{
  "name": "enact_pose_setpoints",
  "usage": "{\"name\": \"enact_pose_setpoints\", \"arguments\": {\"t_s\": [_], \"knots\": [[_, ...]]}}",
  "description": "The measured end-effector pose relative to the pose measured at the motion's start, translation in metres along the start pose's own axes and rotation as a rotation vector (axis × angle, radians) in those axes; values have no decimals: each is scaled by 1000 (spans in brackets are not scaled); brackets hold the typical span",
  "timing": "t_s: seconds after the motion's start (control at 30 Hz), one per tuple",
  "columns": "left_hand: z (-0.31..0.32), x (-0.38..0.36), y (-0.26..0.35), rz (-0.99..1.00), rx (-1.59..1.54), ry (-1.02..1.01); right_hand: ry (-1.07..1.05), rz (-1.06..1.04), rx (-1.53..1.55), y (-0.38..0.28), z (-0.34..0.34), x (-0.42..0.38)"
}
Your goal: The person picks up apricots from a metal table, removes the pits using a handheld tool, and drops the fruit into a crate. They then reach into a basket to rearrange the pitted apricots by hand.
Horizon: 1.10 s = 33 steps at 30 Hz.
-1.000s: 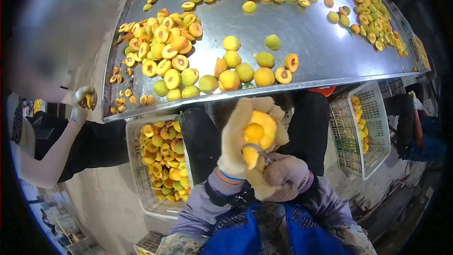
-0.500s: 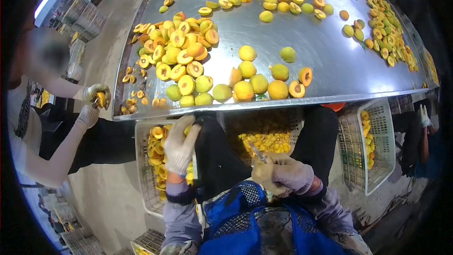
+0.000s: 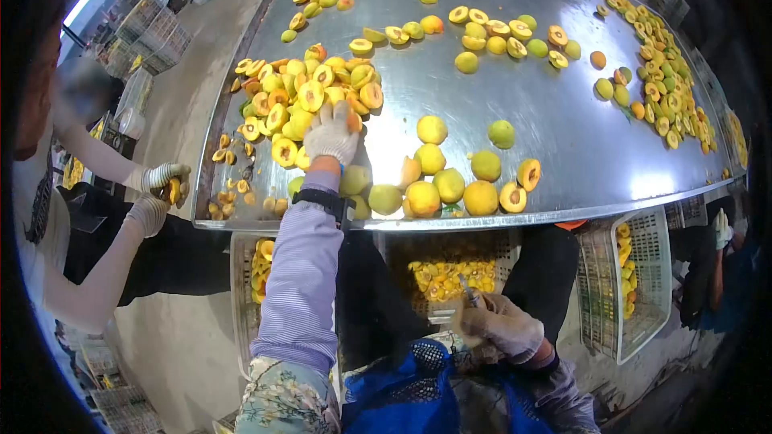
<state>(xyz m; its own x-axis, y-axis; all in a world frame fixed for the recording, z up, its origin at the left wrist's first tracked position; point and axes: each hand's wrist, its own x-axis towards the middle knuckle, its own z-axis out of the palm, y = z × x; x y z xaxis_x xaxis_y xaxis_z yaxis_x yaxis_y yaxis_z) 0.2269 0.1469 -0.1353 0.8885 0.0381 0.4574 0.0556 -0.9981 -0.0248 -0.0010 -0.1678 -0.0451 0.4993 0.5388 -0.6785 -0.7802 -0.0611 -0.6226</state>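
Change: left hand [image 3: 331,141] is now up on the heap of halved peaches [image 3: 310,96], off the white crate [image 3: 240,297] by the left knee. Means it's at the fruit pile and away from the tool; no peach is being worked between the two hands.

Left pose: arm stretched forward over the near edge of the steel table [image 3: 563,116], palm down, gloved fingers slightly apart among the fruit. Can't tell if they're closed on a piece; fingertips partly lost against the peaches.

Right hand [image 3: 503,329]: low over the lap, elbow bent, gloved fingers wrapped round a small metal hand tool [image 3: 466,284], tip pointing up and forward. Looks like a pitting tool, exact type unclear.

Peaches: heap is on the table's left side, loose ones along the near edge. More peach pieces [image 3: 446,280] in the crate under the table, between the knees.
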Motion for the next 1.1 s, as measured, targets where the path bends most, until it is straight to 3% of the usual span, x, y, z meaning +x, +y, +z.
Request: {"name": "enact_pose_setpoints", "arguments": {"t_s": [0.07,0.13,0.2,0.23,0.27,0.33,0.43,0.53,0.6,0.67,0.7,0.77,0.87,1.1], "knots": [[-2,8,-5,-51,-64,-374,-8,-24,1,5,-2,8],[-21,3,6,20,-73,-400,51,-82,27,-4,4,5],[-31,-9,16,-238,-573,-567,21,-146,-88,4,-4,16],[-44,-17,24,-306,-786,-472,29,-143,-79,3,-5,16],[-53,-28,34,-300,-791,-482,6,-221,-68,2,-5,16],[-74,-51,53,-604,-1575,-483,-12,-293,-55,-5,1,15],[-113,-76,68,-677,-1987,-665,-40,-217,176,-32,21,9],[-116,-99,76,-642,-2218,-746,-41,-323,-3,-35,26,10],[-134,-106,90,-660,-2086,-665,-90,-300,22,-34,28,10],[-157,-109,97,-656,-2089,-611,21,-685,-425,-26,28,17],[-156,-114,90,-538,-2149,-707,21,-685,-423,-19,27,23],[-159,-125,96,-557,-2177,-639,104,-924,-601,-7,26,33],[-166,-135,104,-558,-2291,-572,232,-835,-516,-29,43,12],[-196,-148,120,-551,-2092,-366,304,-681,-523,-10,48,10]]}}
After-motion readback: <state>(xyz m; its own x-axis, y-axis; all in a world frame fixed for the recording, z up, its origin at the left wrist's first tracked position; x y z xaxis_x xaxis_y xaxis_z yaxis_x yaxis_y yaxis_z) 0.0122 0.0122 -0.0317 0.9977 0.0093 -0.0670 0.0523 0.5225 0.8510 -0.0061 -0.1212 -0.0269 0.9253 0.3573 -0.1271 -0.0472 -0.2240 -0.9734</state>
